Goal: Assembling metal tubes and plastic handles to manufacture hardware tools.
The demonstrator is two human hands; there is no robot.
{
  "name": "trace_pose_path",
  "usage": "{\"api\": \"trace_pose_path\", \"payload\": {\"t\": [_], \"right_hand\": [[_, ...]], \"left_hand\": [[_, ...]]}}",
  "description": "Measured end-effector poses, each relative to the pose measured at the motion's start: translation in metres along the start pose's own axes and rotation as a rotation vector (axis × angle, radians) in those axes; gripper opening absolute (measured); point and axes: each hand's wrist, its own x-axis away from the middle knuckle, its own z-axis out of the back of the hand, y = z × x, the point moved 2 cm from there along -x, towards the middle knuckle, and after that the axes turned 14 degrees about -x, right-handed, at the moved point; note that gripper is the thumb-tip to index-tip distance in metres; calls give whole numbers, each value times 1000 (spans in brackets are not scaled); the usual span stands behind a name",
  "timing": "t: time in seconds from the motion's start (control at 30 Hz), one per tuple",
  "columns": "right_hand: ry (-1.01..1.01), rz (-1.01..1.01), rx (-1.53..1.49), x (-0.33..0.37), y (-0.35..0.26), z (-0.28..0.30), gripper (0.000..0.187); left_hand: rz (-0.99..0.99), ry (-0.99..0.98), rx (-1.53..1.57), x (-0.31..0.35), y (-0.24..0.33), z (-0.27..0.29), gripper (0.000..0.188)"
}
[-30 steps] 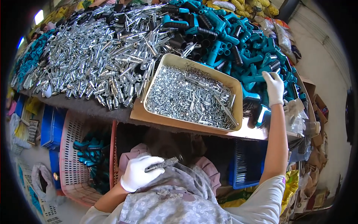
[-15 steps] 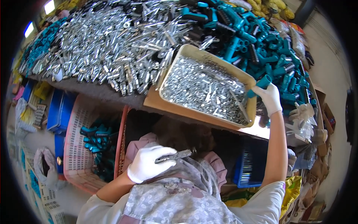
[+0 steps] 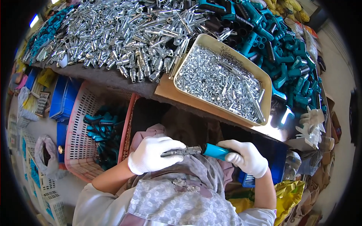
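Note:
In front of my lap, my white-gloved left hand (image 3: 156,153) is closed around a silver metal shaft assembly (image 3: 188,150) that points right. My right hand (image 3: 247,157), gloved too, grips a teal plastic tool handle (image 3: 215,151). The handle's open end meets the tip of the metal shaft; whether the shaft is inside it I cannot tell. Beyond my hands, a cream tray (image 3: 203,98) filled with small metal parts rests on a cardboard sheet at the bench edge.
A heap of silver metal parts (image 3: 124,41) covers the bench at the left. Teal handles (image 3: 283,56) are piled at the right. Below stand a pink basket (image 3: 77,147) holding teal pieces and a blue crate (image 3: 273,158). White gloves (image 3: 312,124) lie at the right edge.
My right hand has come from the pile beside the tray down to my lap, bringing the teal handle to the shaft's tip. My left hand still holds the shaft.

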Motion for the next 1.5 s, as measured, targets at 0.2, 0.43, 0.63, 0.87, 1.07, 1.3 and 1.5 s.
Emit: {"api": "trace_pose_path", "payload": {"t": [0.2, 0.43, 0.63, 0.87, 1.07, 1.3, 1.5], "right_hand": [[-82, 20, -62, -13, -3, -7, 43], [21, -25, -169, -23, -6, -50, 40], [-54, -194, -359, -21, 3, -57, 39], [-45, -162, -241, -18, -10, -57, 53], [-139, -212, -457, -27, -15, -66, 55], [-151, -30, -129, -44, -14, -45, 44], [640, 295, 522, -78, -23, 35, 12]], "left_hand": [[-84, -78, 53, 0, 5, 3, 30], [-75, -48, -46, 6, -1, 1, 45], [-186, -104, -36, 7, 7, 4, 48], [-180, -145, 18, 9, 8, -5, 51], [-221, -119, 86, -4, 23, -12, 55], [-214, -103, -58, -17, 24, -19, 45], [-153, -56, -92, -16, 19, -19, 45]]}}
